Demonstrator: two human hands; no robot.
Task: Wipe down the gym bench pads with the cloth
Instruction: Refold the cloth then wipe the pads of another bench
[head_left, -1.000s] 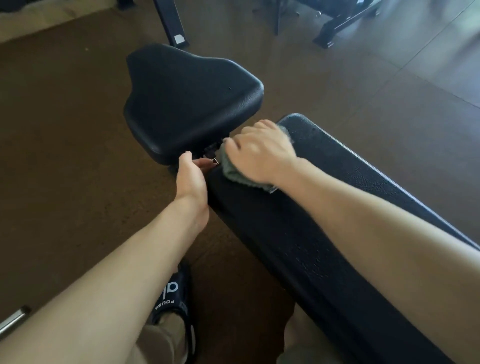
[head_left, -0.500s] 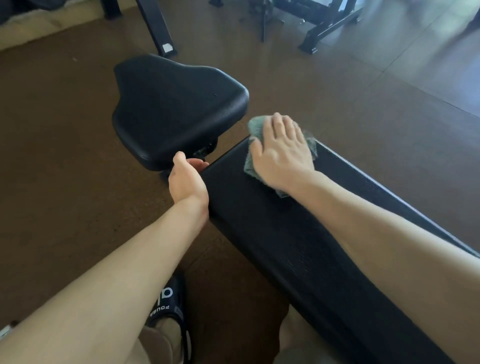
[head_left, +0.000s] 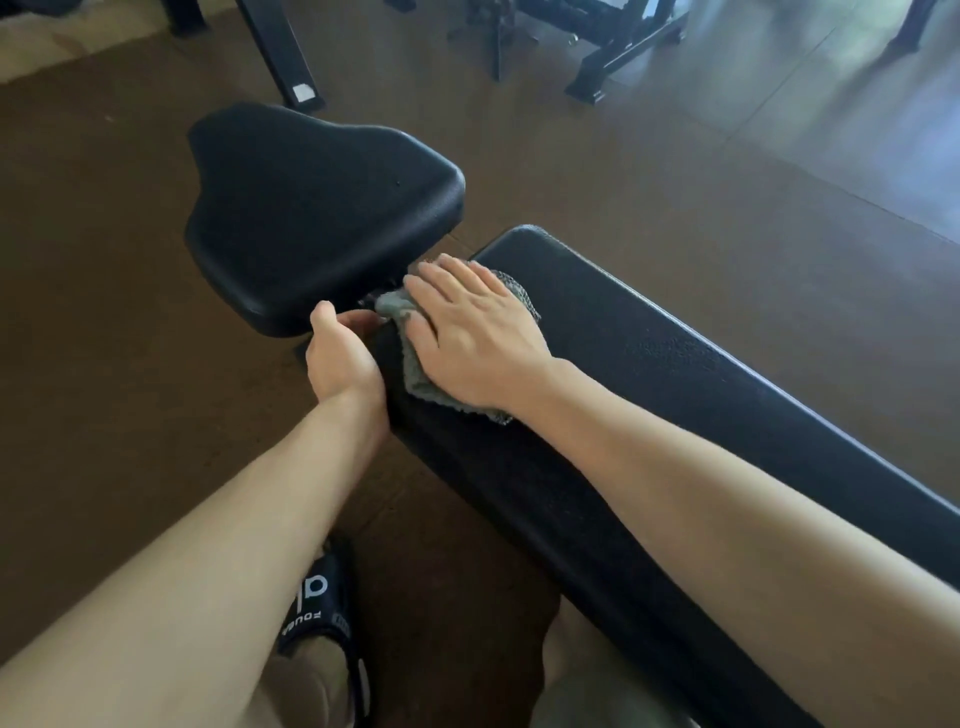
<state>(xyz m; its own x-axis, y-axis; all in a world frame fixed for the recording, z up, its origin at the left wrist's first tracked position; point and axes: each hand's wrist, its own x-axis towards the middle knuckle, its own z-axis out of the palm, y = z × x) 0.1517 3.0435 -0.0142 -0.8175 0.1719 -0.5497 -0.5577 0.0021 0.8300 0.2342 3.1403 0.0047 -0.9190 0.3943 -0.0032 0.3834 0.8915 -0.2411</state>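
Observation:
A long black back pad (head_left: 675, 395) runs from the lower right toward the middle of the head view. Beyond its near-left end sits a wide black seat pad (head_left: 317, 213). My right hand (head_left: 478, 338) lies flat, fingers straight, pressing a grey-green cloth (head_left: 415, 374) onto the left corner of the back pad's end. My left hand (head_left: 337, 358) grips the left edge of that pad's end; its thumb points up toward the seat pad, its fingers curl into the gap between the pads and are partly hidden.
Brown rubber floor (head_left: 104, 312) surrounds the bench. Black frames of other gym equipment (head_left: 618, 52) and a black upright post (head_left: 285, 57) stand at the back. My foot in a black slide sandal (head_left: 317, 618) is on the floor left of the bench.
My right hand slid the cloth from the far side of the pad's end leftward to the corner near my left hand. The left hand stayed at the pad's edge.

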